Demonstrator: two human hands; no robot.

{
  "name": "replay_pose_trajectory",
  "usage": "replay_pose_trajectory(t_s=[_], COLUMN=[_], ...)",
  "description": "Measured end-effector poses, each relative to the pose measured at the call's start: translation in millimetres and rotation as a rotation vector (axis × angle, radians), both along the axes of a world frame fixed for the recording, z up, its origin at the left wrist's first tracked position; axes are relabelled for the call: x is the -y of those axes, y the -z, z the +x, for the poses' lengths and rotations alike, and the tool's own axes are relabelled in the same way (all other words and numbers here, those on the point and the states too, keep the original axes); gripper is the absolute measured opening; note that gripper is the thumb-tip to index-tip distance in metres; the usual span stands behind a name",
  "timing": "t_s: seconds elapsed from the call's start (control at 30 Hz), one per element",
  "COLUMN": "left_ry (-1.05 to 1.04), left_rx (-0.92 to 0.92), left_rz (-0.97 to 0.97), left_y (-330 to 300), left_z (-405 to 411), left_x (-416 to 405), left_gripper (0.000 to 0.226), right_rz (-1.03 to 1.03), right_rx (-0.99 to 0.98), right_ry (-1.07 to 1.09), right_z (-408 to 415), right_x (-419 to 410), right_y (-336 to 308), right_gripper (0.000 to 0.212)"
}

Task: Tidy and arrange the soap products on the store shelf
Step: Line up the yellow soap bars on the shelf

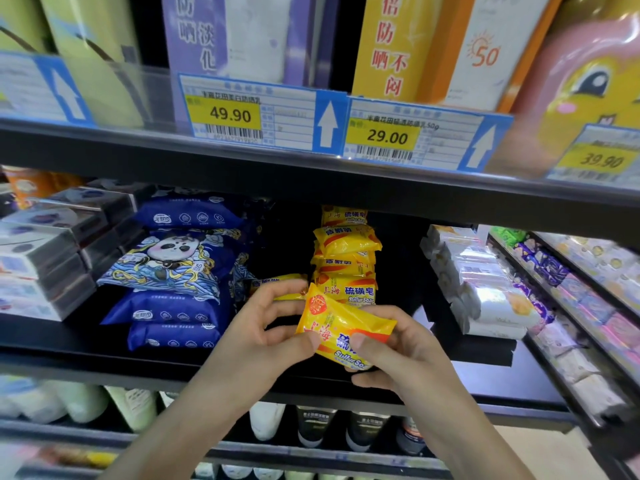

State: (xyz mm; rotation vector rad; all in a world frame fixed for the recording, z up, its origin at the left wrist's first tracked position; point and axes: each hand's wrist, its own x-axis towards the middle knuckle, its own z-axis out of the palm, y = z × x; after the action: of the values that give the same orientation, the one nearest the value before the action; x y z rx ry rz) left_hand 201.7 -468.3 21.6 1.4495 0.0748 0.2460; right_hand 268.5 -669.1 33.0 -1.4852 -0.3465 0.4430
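A shopper's-eye view of a store's middle shelf (104, 344): at far left, boxed goods in clear wrap (45, 268) are sitting in stacks, and just beside them dark blue panda-print packs (173, 268) are lying piled toward the shelf's front edge. Near the centre, the left hand (266, 327) is pinching the lower left corner of a yellow sulfur soap packet (343, 327) between thumb and curled fingers, while those same fingers are pressing against a second yellow packet (277, 287) lying behind it. The held packet is hovering tilted in front of the shelf, just below a stack of matching yellow soaps (346, 258) standing toward the back. The right hand (401, 351) is gripping the packet's lower right side, thumb on its printed face and fingers curled beneath. Further right, white wrapped bars (481, 282) are leaning in a row. Overhead, price tags (235, 114) reading 49.90 and 29.00 are hanging from the upper shelf's rail.
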Motion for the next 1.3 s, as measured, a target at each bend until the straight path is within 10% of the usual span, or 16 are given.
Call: replay_pose_trajectory(t_s=[0.5, 1.0, 1.3], left_ry=[-0.401, -0.339, -0.553], left_rx=[-0.027, -0.017, -0.004], left_rz=[1.156, 1.522, 1.624], left_y=[1.2, 29.9, 25.6], left_z=[-39.6, 12.3, 18.9], left_x=[-0.2, 8.3, 14.2], left_gripper=[0.036, 0.054, 0.031], right_rz=[-0.181, -0.767, -0.792], right_rx=[-0.057, 0.883, 0.666], right_ry=[0.07, 0.261, 0.076], right_z=[14.6, 23.6, 76.4], right_x=[-91.2, -53.2, -2.7], right_y=[14.8, 5.3, 27.7], right_gripper=[0.037, 0.022, 0.078])
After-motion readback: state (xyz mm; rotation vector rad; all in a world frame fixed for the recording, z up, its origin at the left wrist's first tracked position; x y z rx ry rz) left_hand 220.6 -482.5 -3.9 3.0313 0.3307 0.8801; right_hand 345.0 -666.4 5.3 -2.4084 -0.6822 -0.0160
